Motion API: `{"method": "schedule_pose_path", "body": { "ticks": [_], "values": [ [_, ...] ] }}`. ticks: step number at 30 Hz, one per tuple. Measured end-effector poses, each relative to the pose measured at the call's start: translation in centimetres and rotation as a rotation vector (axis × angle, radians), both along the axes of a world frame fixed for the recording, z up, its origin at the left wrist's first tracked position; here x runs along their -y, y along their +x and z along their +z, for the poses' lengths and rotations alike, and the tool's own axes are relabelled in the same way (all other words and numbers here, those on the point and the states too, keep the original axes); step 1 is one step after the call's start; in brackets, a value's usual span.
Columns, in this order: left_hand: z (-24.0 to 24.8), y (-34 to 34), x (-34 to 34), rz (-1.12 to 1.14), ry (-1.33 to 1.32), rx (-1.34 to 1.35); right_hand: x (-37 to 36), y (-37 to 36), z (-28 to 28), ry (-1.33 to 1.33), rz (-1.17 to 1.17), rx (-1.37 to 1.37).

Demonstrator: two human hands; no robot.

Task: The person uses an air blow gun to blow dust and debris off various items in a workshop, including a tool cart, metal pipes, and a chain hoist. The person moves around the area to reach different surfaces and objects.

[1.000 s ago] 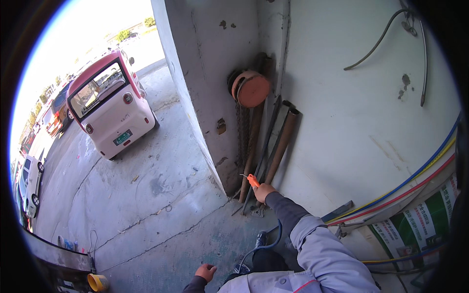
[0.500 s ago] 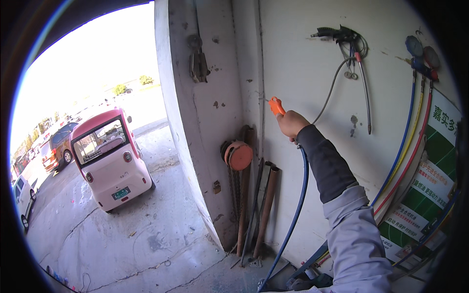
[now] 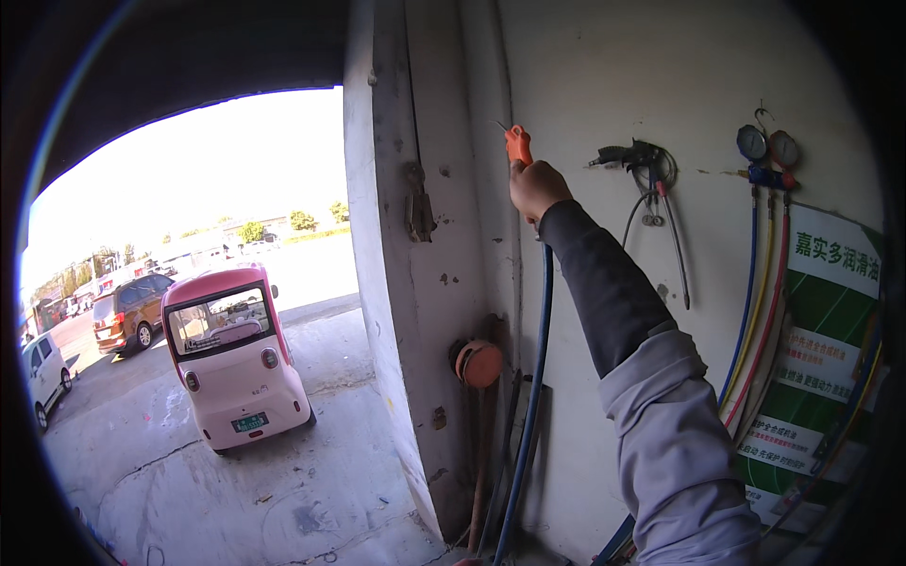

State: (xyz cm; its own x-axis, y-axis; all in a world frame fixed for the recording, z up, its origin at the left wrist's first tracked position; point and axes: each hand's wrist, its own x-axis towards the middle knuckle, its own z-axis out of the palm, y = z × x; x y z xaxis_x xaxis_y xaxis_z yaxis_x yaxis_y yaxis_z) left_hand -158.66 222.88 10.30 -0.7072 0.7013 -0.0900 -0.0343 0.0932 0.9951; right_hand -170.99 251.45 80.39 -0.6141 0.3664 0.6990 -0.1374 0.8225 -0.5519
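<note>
My right hand (image 3: 539,191) is closed around an orange air blow gun (image 3: 518,144), with the arm stretched up in front of the pale wall. The gun's thin metal nozzle points up and to the left, close to the wall corner. From beneath the hand a blue air hose (image 3: 534,377) hangs down to the lower edge. To the right of the hand, a black inflator gun (image 3: 630,156) with a coiled hose hangs on the wall. My left hand is not in view; a small reddish patch at the bottom edge is too cut off to make out.
A round orange chain hoist (image 3: 478,364) and a rusty pipe (image 3: 479,472) stand in the corner. A gauge set (image 3: 772,174) with coloured hoses hangs beside a green poster (image 3: 821,311). Outside the doorway, a pink-and-white small car (image 3: 236,377) is parked near a brown car (image 3: 132,311).
My right hand has risen with the blow gun, nearer the wall corner, and the gun now points more steeply upward. The hose hangs straighter. My view has tilted up and shifted left.
</note>
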Motion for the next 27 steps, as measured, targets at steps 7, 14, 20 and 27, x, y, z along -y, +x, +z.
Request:
{"method": "schedule_pose_path", "body": {
  "ticks": [7,14,20,27],
  "values": [
    [1.0,0.9,-1.2,-0.161,-0.489,-0.459,1.2,3.4,2.7,-0.011,0.012,-0.079],
    [-5.4,0.7,2.3,0.22,-0.29,-0.356,0.5,2.1,1.4,-0.035,0.071,-0.05],
    [-3.1,1.1,6.1,0.679,-0.457,-0.372,-2.7,-0.4,-1.5,-0.298,0.275,-0.093],
    [-2.7,2.0,11.5,0.797,-0.493,-0.472,-4.2,-0.3,0.2,-0.353,0.322,-0.275]
  ]
}}
